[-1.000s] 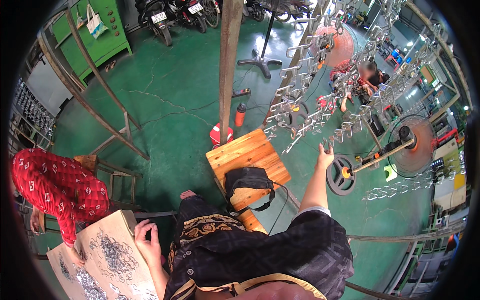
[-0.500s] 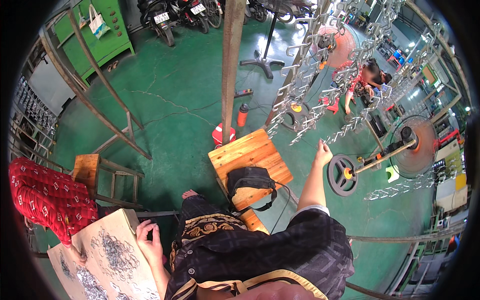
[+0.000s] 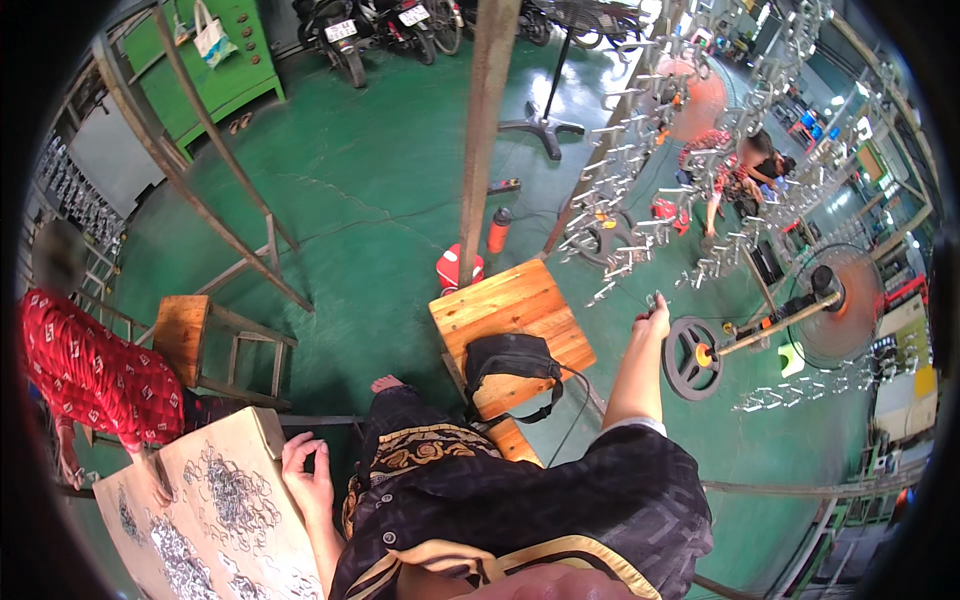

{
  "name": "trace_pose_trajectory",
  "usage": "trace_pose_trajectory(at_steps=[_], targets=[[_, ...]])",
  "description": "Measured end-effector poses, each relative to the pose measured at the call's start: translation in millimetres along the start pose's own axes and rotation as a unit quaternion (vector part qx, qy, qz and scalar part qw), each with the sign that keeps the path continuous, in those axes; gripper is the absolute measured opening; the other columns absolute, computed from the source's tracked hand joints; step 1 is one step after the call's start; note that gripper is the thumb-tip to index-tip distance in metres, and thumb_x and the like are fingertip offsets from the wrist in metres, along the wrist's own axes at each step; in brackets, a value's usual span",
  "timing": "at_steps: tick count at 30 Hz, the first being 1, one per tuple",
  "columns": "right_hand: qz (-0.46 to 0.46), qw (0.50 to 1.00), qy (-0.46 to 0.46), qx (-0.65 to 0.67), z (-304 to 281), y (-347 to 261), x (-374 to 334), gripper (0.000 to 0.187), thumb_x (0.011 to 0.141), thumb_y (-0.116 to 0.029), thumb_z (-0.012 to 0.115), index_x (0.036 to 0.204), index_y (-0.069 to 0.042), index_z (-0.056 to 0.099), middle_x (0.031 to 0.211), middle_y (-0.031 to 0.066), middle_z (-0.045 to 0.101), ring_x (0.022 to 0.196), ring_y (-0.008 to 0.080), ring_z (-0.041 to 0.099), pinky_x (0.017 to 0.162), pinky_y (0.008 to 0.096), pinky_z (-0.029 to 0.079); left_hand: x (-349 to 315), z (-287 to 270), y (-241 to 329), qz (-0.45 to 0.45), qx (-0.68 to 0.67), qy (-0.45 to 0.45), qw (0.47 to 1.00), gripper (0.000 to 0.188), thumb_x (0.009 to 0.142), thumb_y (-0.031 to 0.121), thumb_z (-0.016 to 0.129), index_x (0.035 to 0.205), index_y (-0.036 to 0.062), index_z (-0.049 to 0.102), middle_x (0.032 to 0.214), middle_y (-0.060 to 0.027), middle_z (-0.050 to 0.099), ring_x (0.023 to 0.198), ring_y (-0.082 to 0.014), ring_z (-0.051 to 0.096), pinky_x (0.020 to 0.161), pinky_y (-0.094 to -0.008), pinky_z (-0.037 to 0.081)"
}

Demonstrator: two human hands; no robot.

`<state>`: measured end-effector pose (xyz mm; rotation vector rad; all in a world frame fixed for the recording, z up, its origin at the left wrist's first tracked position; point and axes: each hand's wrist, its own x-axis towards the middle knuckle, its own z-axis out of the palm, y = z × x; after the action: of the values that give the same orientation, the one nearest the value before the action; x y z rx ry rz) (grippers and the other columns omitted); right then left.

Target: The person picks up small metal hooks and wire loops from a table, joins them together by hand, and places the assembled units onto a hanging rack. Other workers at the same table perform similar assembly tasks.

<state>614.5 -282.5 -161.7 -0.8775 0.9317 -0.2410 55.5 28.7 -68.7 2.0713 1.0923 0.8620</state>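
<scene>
Clock directions are read from the middle of the view, with 12 at the upper edge.

Right hand (image 3: pixel 655 318): at 3 o'clock, arm extended. Thumb and fingers are drawn together at the tips, just below the lower ends of the hook chains (image 3: pixel 712 165). Whether the tips pinch a hook cannot be told at this size.

Left hand (image 3: pixel 307 468): between 7 and 8 o'clock, beside the edge of the tan surface (image 3: pixel 262 430). The fingers are curled toward the thumb; whether anything is held cannot be told.

Hooks: the metal chains hang in several rows at 2 o'clock. Loose hooks lie on the surface at 8 o'clock, in a large heap (image 3: pixel 232 495), with a shinier heap (image 3: pixel 180 560) at its 7 o'clock side.

Co-worker (image 3: pixel 100 365): at 9 o'clock, in a red patterned top. One co-worker's hand (image 3: pixel 153 484) rests at the surface near the heaps.

Surroundings: a black bag (image 3: pixel 512 362) lies on a wooden stand (image 3: pixel 500 300), at 5 o'clock. An orange bottle (image 3: pixel 498 230) stands on the green floor (image 3: pixel 360 280) at 12 o'clock. A round fan base (image 3: pixel 693 358) lies beyond the right hand, toward 4 o'clock.
</scene>
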Motion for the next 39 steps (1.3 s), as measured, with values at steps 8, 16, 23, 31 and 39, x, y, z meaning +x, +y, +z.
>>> trace_pose_trajectory(at_steps=[8, 16, 23, 31, 39], targets=[[-0.321, 0.892, -0.201, -0.246, -39, 114, -101, 0.026, 0.087, -0.016, 0.069, 0.099, 0.008, 0.068, 0.087, 0.0101, 0.069, 0.074, 0.0165, 0.061, 0.067, 0.0313, 0.050, -7, 8, 15, 0.010, 0.003, 0.016, 1.000, 0.009, 0.074, 0.003, 0.072, 0.083, 0.0038, 0.071, 0.099, -0.0117, 0.067, 0.097, -0.0283, 0.063, 0.086, -0.0371, 0.048], [-0.294, 0.854, -0.323, -0.284, -66, 95, -201, 0.024, 0.093, -0.015, 0.061, 0.102, 0.006, 0.069, 0.096, 0.0111, 0.069, 0.086, 0.0178, 0.062, 0.077, 0.0318, 0.051, -10, 4, 17, 0.043, -0.024, 0.013, 0.999, 0.012, 0.076, 0.007, 0.073, 0.087, 0.0036, 0.069, 0.098, -0.0113, 0.065, 0.092, -0.0300, 0.061, 0.081, -0.0381, 0.049], [-0.305, 0.867, -0.228, -0.322, -48, 97, -165, 0.030, 0.088, -0.023, 0.069, 0.092, 0.006, 0.070, 0.080, 0.0065, 0.066, 0.072, 0.0132, 0.055, 0.069, 0.0305, 0.045, -30, 12, 3, -0.024, -0.030, 0.038, 0.999, 0.009, 0.075, 0.003, 0.072, 0.084, 0.0037, 0.070, 0.098, -0.0113, 0.066, 0.090, -0.0263, 0.063, 0.078, -0.0348, 0.049], [-0.168, 0.922, -0.204, -0.283, -64, 115, -182, 0.028, 0.087, -0.024, 0.070, 0.081, 0.003, 0.065, 0.072, 0.0007, 0.060, 0.066, 0.0121, 0.048, 0.064, 0.0295, 0.041, -28, 11, -1, -0.046, -0.047, 0.033, 0.997, 0.008, 0.077, 0.002, 0.071, 0.085, 0.0033, 0.071, 0.097, -0.0080, 0.067, 0.075, -0.0144, 0.060, 0.056, -0.0257, 0.042], [-0.107, 0.600, -0.708, -0.355, -97, 149, -297, 0.009, 0.088, -0.005, 0.066, 0.088, 0.004, 0.069, 0.073, -0.0023, 0.057, 0.069, 0.0053, 0.050, 0.062, 0.0212, 0.040, -20, 10, 14, 0.044, -0.054, 0.034, 0.997, 0.010, 0.078, 0.007, 0.073, 0.087, 0.0028, 0.070, 0.090, -0.0095, 0.067, 0.088, -0.0265, 0.065, 0.080, -0.0366, 0.052]])
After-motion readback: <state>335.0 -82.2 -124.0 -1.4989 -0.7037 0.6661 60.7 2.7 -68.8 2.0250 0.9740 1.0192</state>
